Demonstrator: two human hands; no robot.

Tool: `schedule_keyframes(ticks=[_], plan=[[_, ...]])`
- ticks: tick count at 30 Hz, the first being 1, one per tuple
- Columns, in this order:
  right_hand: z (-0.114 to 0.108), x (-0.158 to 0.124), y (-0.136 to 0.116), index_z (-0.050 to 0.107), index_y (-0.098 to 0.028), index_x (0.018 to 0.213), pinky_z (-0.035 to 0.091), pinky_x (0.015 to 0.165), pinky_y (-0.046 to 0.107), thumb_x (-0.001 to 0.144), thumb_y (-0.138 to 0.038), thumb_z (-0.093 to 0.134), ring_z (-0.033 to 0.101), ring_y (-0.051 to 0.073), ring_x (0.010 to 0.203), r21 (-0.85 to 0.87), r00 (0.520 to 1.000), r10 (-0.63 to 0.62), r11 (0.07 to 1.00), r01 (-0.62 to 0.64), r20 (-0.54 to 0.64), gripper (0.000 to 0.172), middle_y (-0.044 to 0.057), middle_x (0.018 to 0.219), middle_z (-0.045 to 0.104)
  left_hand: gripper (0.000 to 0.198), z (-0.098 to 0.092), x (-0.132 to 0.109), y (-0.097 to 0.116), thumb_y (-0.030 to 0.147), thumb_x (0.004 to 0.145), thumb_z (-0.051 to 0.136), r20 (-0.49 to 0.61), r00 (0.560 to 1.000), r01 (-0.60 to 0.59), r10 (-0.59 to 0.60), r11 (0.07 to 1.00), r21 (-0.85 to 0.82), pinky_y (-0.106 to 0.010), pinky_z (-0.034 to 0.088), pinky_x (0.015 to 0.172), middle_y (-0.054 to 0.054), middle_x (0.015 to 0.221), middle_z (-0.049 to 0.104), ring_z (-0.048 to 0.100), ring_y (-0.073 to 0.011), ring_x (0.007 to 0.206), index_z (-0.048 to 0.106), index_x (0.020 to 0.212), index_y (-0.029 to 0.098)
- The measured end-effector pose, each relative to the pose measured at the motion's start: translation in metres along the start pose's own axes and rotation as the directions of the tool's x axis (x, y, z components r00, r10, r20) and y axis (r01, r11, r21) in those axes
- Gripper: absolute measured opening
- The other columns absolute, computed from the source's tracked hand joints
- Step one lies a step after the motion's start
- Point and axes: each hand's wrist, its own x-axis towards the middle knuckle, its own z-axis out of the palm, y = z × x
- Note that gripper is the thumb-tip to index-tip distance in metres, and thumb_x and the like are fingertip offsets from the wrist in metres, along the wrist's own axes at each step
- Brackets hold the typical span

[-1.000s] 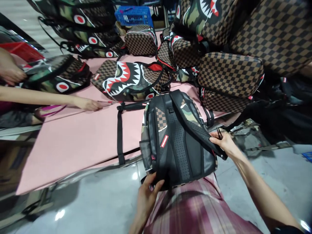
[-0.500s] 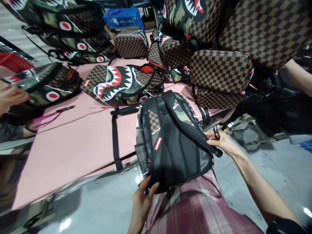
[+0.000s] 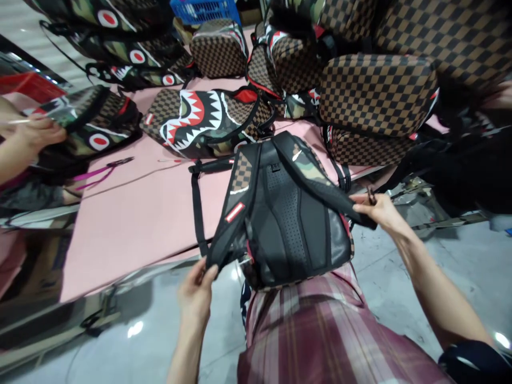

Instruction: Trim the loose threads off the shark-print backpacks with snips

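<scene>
A black backpack [image 3: 292, 213] with checkered and camouflage patches lies back side up, resting partly on the table edge and partly against my lap. Its perforated back panel faces me. My left hand [image 3: 198, 288] pinches the end of the left shoulder strap [image 3: 230, 224], which carries a red-and-white label, and holds it out to the side. The right shoulder strap [image 3: 320, 189] is gripped near its lower end by my right hand [image 3: 378, 210]. A small dark tool, perhaps snips, pokes up from the right hand's fingers. A loose black strap [image 3: 197, 213] hangs left of the bag.
A shark-mouth backpack [image 3: 204, 122] lies across the pink table [image 3: 132, 229]. Purple-handled pliers [image 3: 106, 172] lie to its left. Checkered bags [image 3: 378, 98] are piled at right, camouflage bags [image 3: 132, 56] at back left. Another person's hand [image 3: 32, 136] touches a bag. A blue crate [image 3: 206, 10] stands behind.
My left hand has moved from the bag's lower corner up and left, and now pulls the left strap outward. My right hand has drawn the right strap slightly outward and up.
</scene>
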Motion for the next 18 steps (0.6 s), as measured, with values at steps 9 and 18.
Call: schedule_keyframes(ticks=[9,18], plan=[[0.006,-0.032,0.025,0.067,-0.016,0.095,0.044,0.073,0.032,0.078,-0.030,0.051,0.058,0.020,0.079,-0.386,0.880,-0.304,0.909,0.154,-0.366,0.027,0.008,0.093,0.067,0.046,0.029,-0.007,-0.023,0.021,0.080,0.047,-0.078,0.902,-0.377,0.424,0.863,0.336,-0.043,0.031,0.103,-0.017,0.125,0.050,0.043,-0.0263,0.119,0.045,0.124,0.010],[0.075,-0.158,0.070,0.067,-0.021,0.073,0.047,0.080,0.034,0.074,-0.030,0.051,0.063,0.023,0.087,-0.165,0.991,-0.123,0.978,0.130,0.053,0.019,0.004,0.089,0.070,0.070,0.026,-0.051,-0.023,0.043,0.074,0.063,0.663,0.460,-0.887,0.591,0.330,0.322,-0.057,0.012,0.105,-0.018,0.133,0.046,0.031,-0.0355,0.129,0.038,0.132,0.015]])
